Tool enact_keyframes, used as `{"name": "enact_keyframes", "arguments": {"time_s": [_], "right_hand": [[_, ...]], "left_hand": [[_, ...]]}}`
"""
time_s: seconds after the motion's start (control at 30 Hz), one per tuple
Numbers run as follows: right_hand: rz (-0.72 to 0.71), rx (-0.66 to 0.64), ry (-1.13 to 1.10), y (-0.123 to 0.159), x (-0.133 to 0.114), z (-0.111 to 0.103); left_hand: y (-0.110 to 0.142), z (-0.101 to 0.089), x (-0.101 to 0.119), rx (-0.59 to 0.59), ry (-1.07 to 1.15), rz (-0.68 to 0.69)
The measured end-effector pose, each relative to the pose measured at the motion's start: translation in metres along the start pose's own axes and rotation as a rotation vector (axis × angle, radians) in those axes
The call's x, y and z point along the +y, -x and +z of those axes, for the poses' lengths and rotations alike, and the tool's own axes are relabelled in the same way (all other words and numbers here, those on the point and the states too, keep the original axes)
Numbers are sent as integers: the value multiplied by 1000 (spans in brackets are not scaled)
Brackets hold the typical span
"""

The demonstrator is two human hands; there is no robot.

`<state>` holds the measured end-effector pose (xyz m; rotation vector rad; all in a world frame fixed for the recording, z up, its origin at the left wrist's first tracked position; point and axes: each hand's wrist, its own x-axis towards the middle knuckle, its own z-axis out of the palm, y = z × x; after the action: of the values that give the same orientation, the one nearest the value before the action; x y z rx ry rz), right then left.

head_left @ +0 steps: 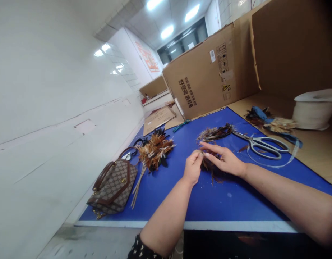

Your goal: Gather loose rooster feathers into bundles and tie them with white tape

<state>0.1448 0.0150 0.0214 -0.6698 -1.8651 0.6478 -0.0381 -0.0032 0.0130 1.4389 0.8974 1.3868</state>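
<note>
My left hand [193, 167] is closed in a pinch on a small bunch of dark brown feathers [208, 165] over the middle of the blue table mat. My right hand [226, 160] is held against the bunch from the right, its fingers stretched out and apart, the fingertips close to my left thumb. Much of the bunch is hidden behind the hands, and some feather ends hang below them. Just beyond lies a loose pile of dark feathers [216, 133]. Large grey-handled scissors [265, 146] rest to the right, their blades pointing at that pile.
A tied bundle of orange-brown feathers [155, 149] with pale stems and a patterned handbag [114, 187] lie on the left. Cardboard boxes [211, 72] wall off the back. At right are a white spool [311, 111], more feathers [279, 124] and a clear ribbon loop [276, 166].
</note>
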Motion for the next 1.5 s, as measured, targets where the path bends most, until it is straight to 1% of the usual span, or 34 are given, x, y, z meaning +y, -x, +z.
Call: {"name": "enact_keyframes", "arguments": {"time_s": [0.07,0.13,0.2,0.27,0.43,0.53,0.67,0.77,0.87,1.0,1.07,1.13,1.2,1.23,1.27,1.3,1.33,1.4,1.43,1.5], "right_hand": [[58,20,-4,0,-1,0],[121,40,-18,-1,-1,0],[182,33,-70,-2,-2,-1],[206,-5,-137,-3,-4,-1],[193,-92,-196,-5,-7,1],[198,-124,-240,-4,-6,5],[264,-182,-307,-3,-4,9],[311,-212,-307,-4,-5,7],[307,-233,-322,-5,-6,2],[247,-327,-287,-5,-10,-4],[206,-354,-210,-7,-12,-7],[133,-370,-77,-11,-13,-15],[31,-360,132,-17,-11,-33],[-5,-339,268,-20,-8,-46],[-11,-304,423,-22,-5,-60],[21,-267,587,-23,-1,-74],[66,-267,737,-23,4,-88],[170,-338,972,-20,15,-111],[232,-376,1048,-18,20,-118],[338,-427,1107,-13,29,-124]], "left_hand": [[-1,-2,3,31,-15,72],[-2,-2,5,56,20,98],[-2,-2,6,71,79,84],[-2,-1,6,82,140,58],[-4,3,6,97,312,-13],[-4,6,6,92,368,-40],[-2,8,5,36,357,-69],[0,6,6,-12,299,-53],[1,3,11,-61,182,-5],[2,0,17,-116,91,-7],[2,-1,16,-104,88,1],[1,-1,12,-30,124,34],[-1,-2,7,43,178,40],[-2,-2,4,65,207,22],[-3,-3,3,79,235,-12],[-3,-4,2,87,264,-55],[-4,-5,1,90,294,-100],[-4,-6,2,87,352,-176],[-4,-6,3,82,377,-202],[-3,-6,5,71,417,-236]]}}
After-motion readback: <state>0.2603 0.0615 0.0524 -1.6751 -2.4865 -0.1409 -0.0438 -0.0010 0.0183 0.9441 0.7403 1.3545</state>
